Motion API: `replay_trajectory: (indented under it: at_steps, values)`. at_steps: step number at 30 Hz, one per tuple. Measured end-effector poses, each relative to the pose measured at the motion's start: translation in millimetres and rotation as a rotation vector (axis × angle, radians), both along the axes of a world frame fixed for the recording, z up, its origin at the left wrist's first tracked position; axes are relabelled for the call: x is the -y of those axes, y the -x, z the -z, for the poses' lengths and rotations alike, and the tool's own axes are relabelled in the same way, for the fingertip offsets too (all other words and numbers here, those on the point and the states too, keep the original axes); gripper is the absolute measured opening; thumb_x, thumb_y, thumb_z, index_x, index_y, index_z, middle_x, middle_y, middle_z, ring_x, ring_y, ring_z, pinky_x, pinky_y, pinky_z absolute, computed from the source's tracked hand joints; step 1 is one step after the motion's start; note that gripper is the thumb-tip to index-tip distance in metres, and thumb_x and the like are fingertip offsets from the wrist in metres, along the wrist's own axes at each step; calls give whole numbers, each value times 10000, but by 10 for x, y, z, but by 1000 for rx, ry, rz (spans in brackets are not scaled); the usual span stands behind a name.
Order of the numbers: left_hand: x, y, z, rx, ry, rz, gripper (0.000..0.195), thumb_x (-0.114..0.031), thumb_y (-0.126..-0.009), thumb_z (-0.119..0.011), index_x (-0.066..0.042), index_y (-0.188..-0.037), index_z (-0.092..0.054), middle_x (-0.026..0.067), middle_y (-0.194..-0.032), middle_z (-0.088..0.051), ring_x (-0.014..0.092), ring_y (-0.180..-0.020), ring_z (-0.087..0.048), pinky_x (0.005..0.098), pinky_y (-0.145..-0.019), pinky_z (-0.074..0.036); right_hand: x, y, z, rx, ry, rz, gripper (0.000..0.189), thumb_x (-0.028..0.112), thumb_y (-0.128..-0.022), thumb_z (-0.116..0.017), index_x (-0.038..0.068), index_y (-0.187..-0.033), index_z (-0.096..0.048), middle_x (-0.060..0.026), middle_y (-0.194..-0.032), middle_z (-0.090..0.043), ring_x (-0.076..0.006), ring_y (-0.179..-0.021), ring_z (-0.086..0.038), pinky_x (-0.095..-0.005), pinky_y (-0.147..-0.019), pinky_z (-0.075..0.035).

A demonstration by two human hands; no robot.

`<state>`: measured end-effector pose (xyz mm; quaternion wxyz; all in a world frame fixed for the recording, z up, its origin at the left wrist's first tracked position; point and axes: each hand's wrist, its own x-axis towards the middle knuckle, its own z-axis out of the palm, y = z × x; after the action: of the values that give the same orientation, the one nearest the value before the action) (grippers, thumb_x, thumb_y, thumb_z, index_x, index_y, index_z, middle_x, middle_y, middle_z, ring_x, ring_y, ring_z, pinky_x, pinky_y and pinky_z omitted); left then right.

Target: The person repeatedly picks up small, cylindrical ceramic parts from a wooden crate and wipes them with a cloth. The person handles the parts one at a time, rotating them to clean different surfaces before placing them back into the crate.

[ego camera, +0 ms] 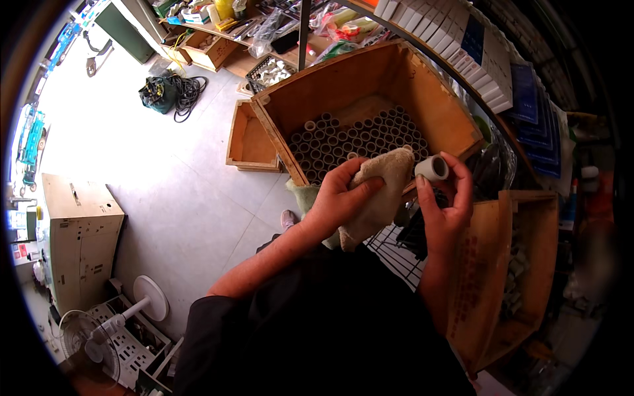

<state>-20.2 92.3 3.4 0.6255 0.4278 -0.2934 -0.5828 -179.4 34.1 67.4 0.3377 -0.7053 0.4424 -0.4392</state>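
Note:
A folded beige cloth (384, 190) is pinched in my left hand (344, 190), thumb on top. Just to its right, my right hand (448, 193) grips a short grey pipe coupling (432, 169) between thumb and fingers, its open end tilted up. Cloth and coupling are slightly apart. Beyond both hands stands a large wooden box (342, 74). Many similar couplings (366, 136) stand upright in rows across its bottom, their round openings facing up. The cloth and my left hand hide part of the nearest rows.
A wooden crate (478, 277) with loose fittings (515, 272) stands at my right, beside a black wire rack (396, 252). A smaller wooden box (252, 136) sits left of the large one. White boxes (446, 34) fill a shelf at upper right. Coiled black cable (188, 96) and a fan (94, 346) occupy the floor.

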Motion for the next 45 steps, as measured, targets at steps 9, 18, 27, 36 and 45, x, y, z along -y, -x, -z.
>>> replay_trajectory:
  at_steps: [9,18,27,36,45]
  values:
    - [38,-23,-16,-583,-158,99,263,-126,-938,-562,1,-1167,-581,115,-1093,-651,193,-956,-651,322,-841,-547,-47,-74,226,338,-354,-243,359,46,-798,-733,39,-1117,-569,-50,-1072,-603,-83,-923,-565,-211,-769,-465]
    - [58,-28,2,-653,-160,132,278,-123,-946,-544,20,-1184,-559,138,-1090,-648,230,-975,-655,356,-861,-549,-25,-89,168,445,-216,-158,334,-5,-821,-681,31,-1128,-554,-60,-1068,-609,-90,-925,-567,-217,-781,-472]
    - [33,50,23,-637,-96,227,275,-130,-941,-571,8,-1179,-562,102,-1073,-653,193,-960,-652,333,-848,-547,-10,-97,254,211,-98,-137,320,-10,-781,-719,42,-1065,-581,-47,-1059,-615,-88,-853,-588,-234,-713,-492]
    - [19,92,40,89,18,-11,214,-131,-853,-714,-45,-1012,-600,21,-961,-661,93,-843,-618,239,-733,-512,24,-31,233,-182,386,-110,399,-58,-716,-725,39,-1077,-583,-112,-1075,-591,-235,-908,-617,-313,-747,-520]
    - [86,-20,-105,726,256,-153,199,-122,-835,-715,-18,-970,-614,22,-879,-648,83,-850,-596,253,-730,-494,-39,73,-29,-390,221,-299,424,-67,-689,-710,76,-1076,-612,-81,-1018,-588,-241,-920,-621,-323,-768,-507]
